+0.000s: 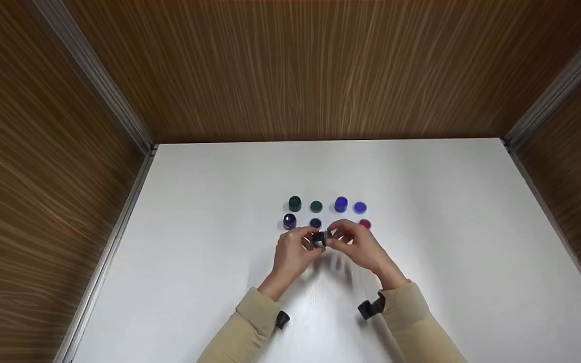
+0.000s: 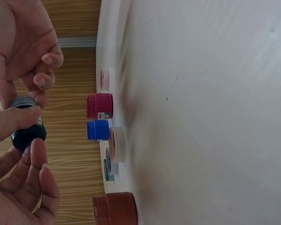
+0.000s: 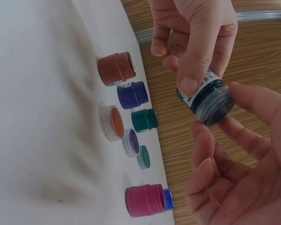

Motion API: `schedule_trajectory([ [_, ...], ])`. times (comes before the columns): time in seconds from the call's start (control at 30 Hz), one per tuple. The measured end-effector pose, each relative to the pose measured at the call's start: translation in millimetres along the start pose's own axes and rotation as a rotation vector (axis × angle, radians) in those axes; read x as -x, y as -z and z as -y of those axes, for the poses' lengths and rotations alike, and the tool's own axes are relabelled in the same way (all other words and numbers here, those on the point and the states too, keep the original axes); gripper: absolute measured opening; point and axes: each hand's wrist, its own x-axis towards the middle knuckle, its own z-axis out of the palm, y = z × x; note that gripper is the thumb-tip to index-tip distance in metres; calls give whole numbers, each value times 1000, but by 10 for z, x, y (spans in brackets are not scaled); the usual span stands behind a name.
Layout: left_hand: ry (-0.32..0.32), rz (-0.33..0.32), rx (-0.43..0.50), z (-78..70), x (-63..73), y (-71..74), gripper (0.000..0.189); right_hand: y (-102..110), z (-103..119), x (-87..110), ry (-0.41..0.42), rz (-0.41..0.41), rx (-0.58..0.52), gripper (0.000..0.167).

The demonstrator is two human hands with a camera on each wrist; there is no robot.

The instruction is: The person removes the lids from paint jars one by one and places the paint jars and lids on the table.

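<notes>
Above the table, my left hand [image 1: 293,254] grips a small dark paint jar [image 2: 29,133] with a printed label. The jar is tilted sideways, its top end towards my right hand [image 1: 366,249]. Thumb and fingers of that right hand pinch the clear-rimmed lid [image 3: 215,105] at the jar's top. Whether the lid sits tight or loose cannot be told. Beyond the hands stand an open purple jar [image 3: 132,95], a green jar [image 3: 144,120], a pink jar [image 3: 143,200] and a blue jar [image 1: 341,204]. An orange-brown jar [image 3: 114,68] is hidden behind my hands in the head view.
Beside the jars lie loose lids: orange [image 3: 111,123], purple [image 1: 315,223], green [image 1: 316,206], blue [image 1: 360,207] and pink [image 1: 364,224]. The white table [image 1: 210,201] has wood-grain panels [image 1: 290,70] at the back and both sides.
</notes>
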Motion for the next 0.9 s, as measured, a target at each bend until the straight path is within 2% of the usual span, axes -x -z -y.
schedule_trajectory([
  [0.3, 47, 67, 47, 8, 14, 6, 31, 40, -38, 31, 44, 37, -39, 24],
  [0.47, 71, 91, 77, 24, 24, 13, 29, 95, 135, 93, 54, 41, -59, 25],
  [0.57, 84, 88, 101, 32, 31, 16, 31, 141, 232, 142, 36, 54, -84, 26],
  [0.7, 86, 68, 134, 47, 35, 10, 32, 181, 237, 189, 0, 62, -100, 28],
  [0.83, 97, 60, 132, 64, 37, 8, 35, 206, 176, 228, -38, 49, -103, 30],
  [0.9, 109, 64, 120, 62, 38, 9, 36, 209, 72, 240, -62, 35, -103, 32],
])
